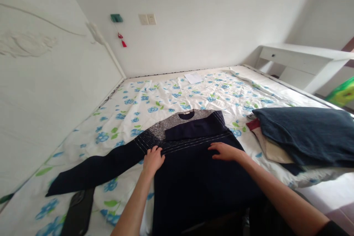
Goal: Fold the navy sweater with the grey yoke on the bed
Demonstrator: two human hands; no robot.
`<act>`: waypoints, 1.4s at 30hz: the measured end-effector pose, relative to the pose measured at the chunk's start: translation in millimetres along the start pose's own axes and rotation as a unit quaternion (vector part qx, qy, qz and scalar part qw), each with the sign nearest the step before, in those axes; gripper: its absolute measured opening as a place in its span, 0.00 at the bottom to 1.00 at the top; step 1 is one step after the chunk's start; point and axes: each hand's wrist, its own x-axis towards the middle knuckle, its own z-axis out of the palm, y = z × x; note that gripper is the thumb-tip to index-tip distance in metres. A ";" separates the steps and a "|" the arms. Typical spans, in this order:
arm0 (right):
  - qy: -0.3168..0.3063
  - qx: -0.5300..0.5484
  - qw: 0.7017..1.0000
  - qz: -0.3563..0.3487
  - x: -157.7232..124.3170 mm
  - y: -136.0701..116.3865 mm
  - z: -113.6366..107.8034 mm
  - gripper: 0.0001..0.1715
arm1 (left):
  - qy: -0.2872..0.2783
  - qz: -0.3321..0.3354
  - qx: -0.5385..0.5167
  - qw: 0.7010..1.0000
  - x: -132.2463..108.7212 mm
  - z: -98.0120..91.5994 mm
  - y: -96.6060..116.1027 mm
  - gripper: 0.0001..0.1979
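A navy sweater (199, 177) with a grey knitted yoke and thin white stripes lies spread on the bed. Its right-hand sleeve (193, 129) is folded across the chest, while the other sleeve (102, 167) stretches out to the left. My left hand (154, 160) rests on the sweater by the base of the outstretched sleeve, fingers slightly bent and apart. Over the right side of the chest, below the stripes, is my right hand (225, 151), open with loosely curved fingers. Neither hand visibly holds cloth. The sweater's lower hem is in shadow near my body.
A floral sheet (155, 96) covers the bed. Folded dark blue clothing (306, 132) lies on lighter garments at right. A black phone (79, 212) sits below the outstretched sleeve. Paper (193, 78) lies near the wall. The headboard (55, 81) stands left, a white desk (301, 61) right.
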 end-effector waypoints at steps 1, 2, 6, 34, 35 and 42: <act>0.033 -0.013 0.998 0.042 -2.2 13.8 -4.2 0.37 | 0.031 0.005 0.008 0.999 -0.3 1.4 5.2 0.29; 0.059 -0.030 0.994 0.083 -3.5 27.7 -7.6 0.38 | 0.054 0.016 0.017 0.998 0.4 2.7 10.8 0.28; 0.081 -0.076 0.975 0.194 -0.2 79.7 -11.2 0.43 | 0.060 0.066 0.046 0.995 12.2 6.2 29.8 0.34; 0.071 -0.144 0.967 0.197 24.3 134.3 -22.0 0.23 | -0.093 0.014 -0.018 0.995 39.5 6.3 20.6 0.31; 0.070 -0.145 0.966 0.201 24.9 133.0 -21.8 0.24 | -0.088 0.003 -0.022 0.996 40.8 5.4 18.7 0.32; 0.079 -0.151 0.958 0.232 28.2 143.8 -18.7 0.23 | -0.048 -0.023 -0.020 0.998 53.7 -2.3 13.7 0.25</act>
